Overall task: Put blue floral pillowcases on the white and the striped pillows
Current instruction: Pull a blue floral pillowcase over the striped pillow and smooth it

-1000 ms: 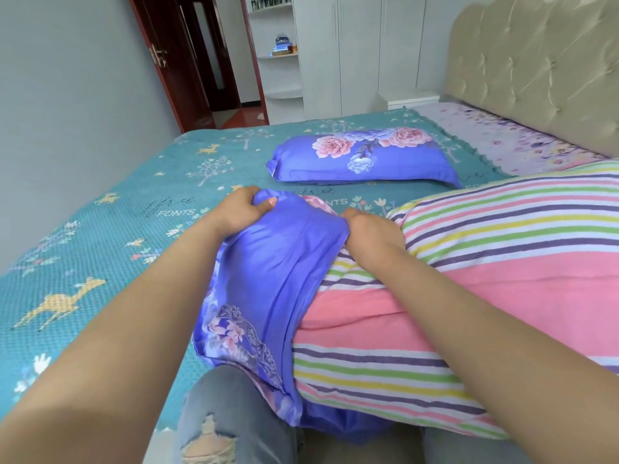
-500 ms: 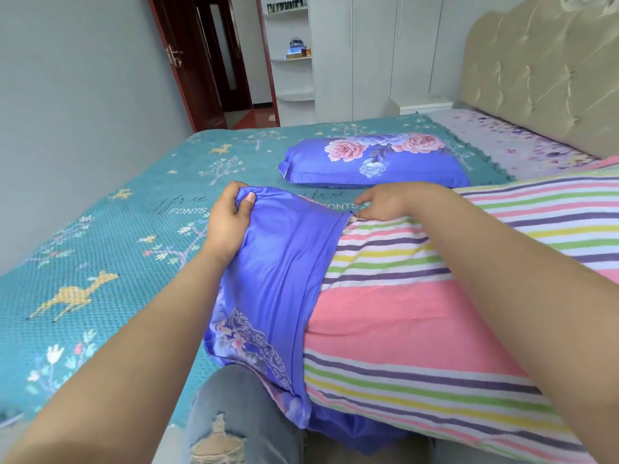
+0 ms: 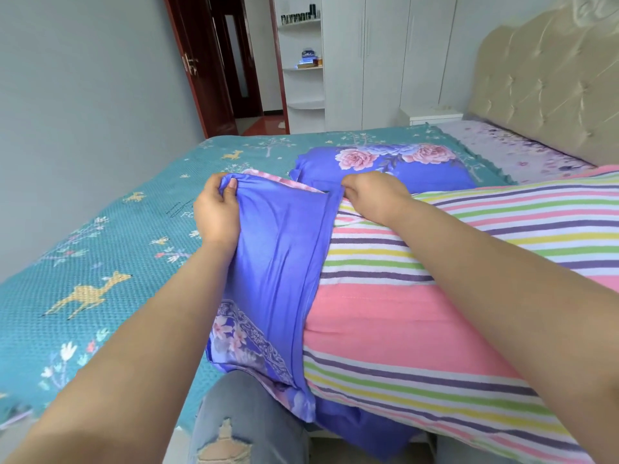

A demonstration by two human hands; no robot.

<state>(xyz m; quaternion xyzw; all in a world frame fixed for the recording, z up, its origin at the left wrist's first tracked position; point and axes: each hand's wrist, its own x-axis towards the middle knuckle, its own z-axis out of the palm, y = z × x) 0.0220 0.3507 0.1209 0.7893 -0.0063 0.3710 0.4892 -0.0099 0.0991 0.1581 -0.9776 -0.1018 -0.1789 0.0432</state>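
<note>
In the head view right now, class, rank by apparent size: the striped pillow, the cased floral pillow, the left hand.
1. striped pillow, though nearness inflates it
2. cased floral pillow, farther away
3. left hand

Teal animal-print bedspread (image 3: 100, 262), beige tufted headboard (image 3: 549, 78), white wardrobe (image 3: 385, 61), corner shelves (image 3: 304, 67), dark red door (image 3: 201, 61)

two pillows (image 3: 469, 296) (image 3: 385, 165), two pillowcases (image 3: 278, 262)
</note>
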